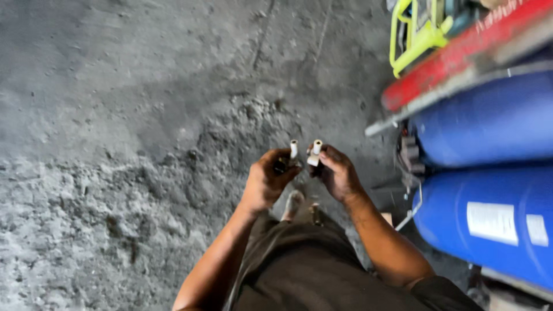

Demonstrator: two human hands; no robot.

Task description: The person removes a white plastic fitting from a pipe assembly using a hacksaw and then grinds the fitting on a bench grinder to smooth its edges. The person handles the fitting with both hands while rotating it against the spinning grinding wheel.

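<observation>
Left hand [266,183] and right hand [339,173] each hold a short white-tipped fitting [294,151], [315,151] at waist height, fingers closed around the dark bases; pieces look light, rigid, best gripped low.

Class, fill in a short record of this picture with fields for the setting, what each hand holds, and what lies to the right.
Setting: rough grey concrete floor, seen from above
Left hand: gripping a small dark part with a white cylindrical tip pointing up
Right hand: gripping a second white-tipped part, close beside the first
Contact between parts: cannot tell
Right side: two blue cylinders lying flat, a red bar above them, a yellow-green frame
</observation>
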